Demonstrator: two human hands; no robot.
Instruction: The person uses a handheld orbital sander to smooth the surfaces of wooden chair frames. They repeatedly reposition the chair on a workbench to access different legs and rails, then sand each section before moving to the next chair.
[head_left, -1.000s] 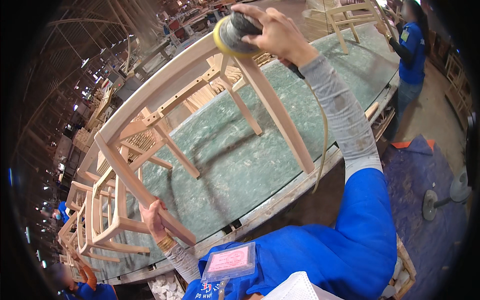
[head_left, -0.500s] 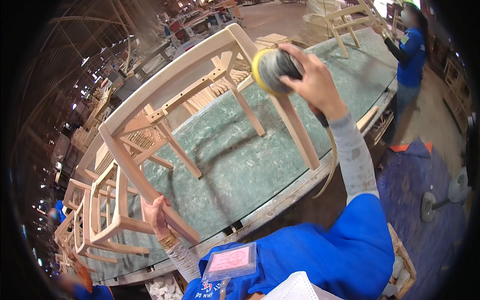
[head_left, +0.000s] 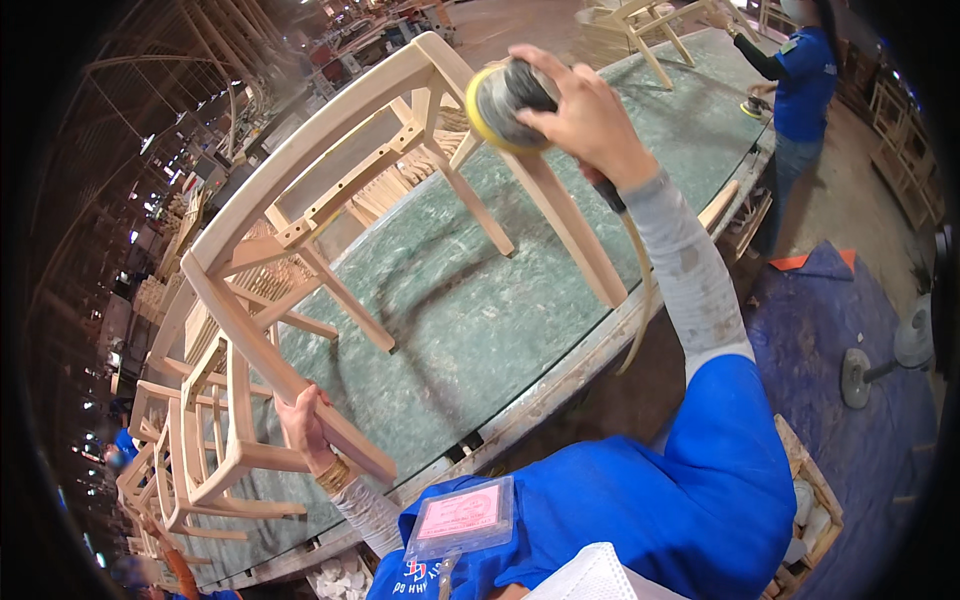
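Observation:
A pale wooden chair frame (head_left: 318,140) stands tilted on the green-topped workbench (head_left: 470,330), its curved rail uppermost. Wrapped round the frame's near left leg, low down, is my left hand (head_left: 305,428). My right hand (head_left: 590,120) grips a round grey-and-black orbital sander (head_left: 511,103) with a yellow pad rim. The sander's pad lies against the upper part of the right-hand leg, just below the top corner. From the sander a pale hose (head_left: 637,280) hangs down past the bench edge.
More wooden chair frames (head_left: 215,440) crowd the bench at left. Another person in blue (head_left: 806,80) works at the far right end beside a chair frame (head_left: 660,30) and a second sander (head_left: 755,106). A pedestal fan (head_left: 880,370) lies right, near a wooden crate (head_left: 815,510).
The whole view has shifted slightly, with things sitting a little further left and higher. The sander stays on the upper right leg, and the left hand keeps its hold. The far person's lower sander now shows.

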